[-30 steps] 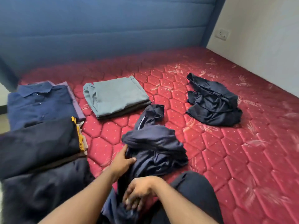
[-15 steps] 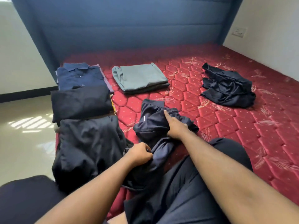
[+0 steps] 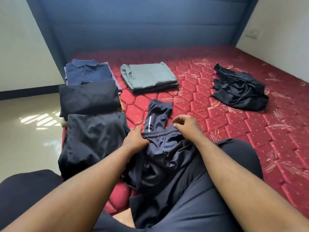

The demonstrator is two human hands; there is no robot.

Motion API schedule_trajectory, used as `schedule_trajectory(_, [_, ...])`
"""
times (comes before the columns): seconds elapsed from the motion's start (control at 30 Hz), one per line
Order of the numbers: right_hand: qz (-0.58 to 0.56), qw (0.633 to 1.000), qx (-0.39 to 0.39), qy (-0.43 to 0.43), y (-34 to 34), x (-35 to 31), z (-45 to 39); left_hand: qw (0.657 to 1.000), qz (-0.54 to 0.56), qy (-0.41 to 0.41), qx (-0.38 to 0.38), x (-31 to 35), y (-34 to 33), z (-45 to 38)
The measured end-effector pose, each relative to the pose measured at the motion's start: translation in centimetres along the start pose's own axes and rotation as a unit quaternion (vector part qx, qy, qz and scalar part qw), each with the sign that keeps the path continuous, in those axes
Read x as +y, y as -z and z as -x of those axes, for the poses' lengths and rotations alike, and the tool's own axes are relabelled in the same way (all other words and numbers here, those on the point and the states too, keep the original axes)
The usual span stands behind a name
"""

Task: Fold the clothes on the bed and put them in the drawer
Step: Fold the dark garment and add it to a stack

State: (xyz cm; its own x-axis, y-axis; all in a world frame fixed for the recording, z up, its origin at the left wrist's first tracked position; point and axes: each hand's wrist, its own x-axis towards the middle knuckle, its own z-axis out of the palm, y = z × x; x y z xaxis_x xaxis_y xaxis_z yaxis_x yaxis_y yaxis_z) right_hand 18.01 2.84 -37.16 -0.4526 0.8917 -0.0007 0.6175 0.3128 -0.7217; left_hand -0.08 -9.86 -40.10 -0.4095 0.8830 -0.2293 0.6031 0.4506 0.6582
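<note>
Fingers of the left hand (image 3: 135,141) and right hand (image 3: 187,125) pinch the navy shorts (image 3: 160,156) by the waistband, over the lap. Several folded piles (image 3: 90,96) wait; one crumpled dark garment (image 3: 239,91) (unfolded) remains on the bed (image 3: 250,139).

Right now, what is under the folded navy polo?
Under the navy polo a lilac fabric edge shows along its right side, lying on the mattress. What that garment is cannot be seen; the polo covers it.
</note>
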Motion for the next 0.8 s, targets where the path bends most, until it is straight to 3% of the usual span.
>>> schedule_trajectory(0.03, [0.078,0.997,-0.022,0.008,-0.1,0.7,-0.6,1.0,-0.009,0.01,-0.018,0.2,0.3,-0.4])
schedule_trajectory(0.1, [0.225,0.963,-0.149,-0.015,-0.3,1.6,-1.2,0.998,-0.009,0.04,-0.048,0.4,0.9,-1.4])
schedule_trajectory(0.17, [0.3,0.927,-0.224,-0.034,-0.3,1.5,-1.7,0.995,-0.007,0.056,-0.088,0.6,1.7,-2.1])
schedule_trajectory(0.3, [0.335,0.899,-0.281,0.009,0.6,1.2,-3.3,0.985,-0.059,0.04,-0.159,0.5,2.6,-3.1])
schedule_trajectory(0.4, [0.274,0.897,-0.347,0.002,2.6,1.5,-4.2,0.972,-0.024,-0.02,-0.232,1.2,5.1,-4.4])
schedule_trajectory(0.47, [0.27,0.877,-0.397,-0.019,3.6,1.5,-4.9,0.96,0.006,-0.055,-0.274,2.8,7.9,-5.0])
schedule_trajectory(0.53, [0.312,0.869,-0.383,-0.013,4.0,1.7,-5.4,0.952,0.014,-0.07,-0.297,4.8,10.8,-5.3])
schedule_trajectory(0.6, [0.314,0.896,-0.313,-0.009,4.1,1.9,-5.6,0.953,0.001,-0.093,-0.287,5.9,13.2,-5.6])
schedule_trajectory(0.67, [0.252,0.916,-0.31,-0.021,4.7,1.4,-6.1,0.961,-0.032,-0.098,-0.255,6.3,14.7,-6.0])
schedule_trajectory(0.73, [0.3,0.896,-0.326,-0.018,6.3,-0.6,-7.9,0.972,-0.134,-0.101,-0.164,6.9,16.2,-7.2])
schedule_trajectory(0.8, [0.383,0.876,-0.292,0.038,8.9,-4.0,-10.7,0.977,-0.189,-0.097,-0.023,9.1,18.8,-8.4])
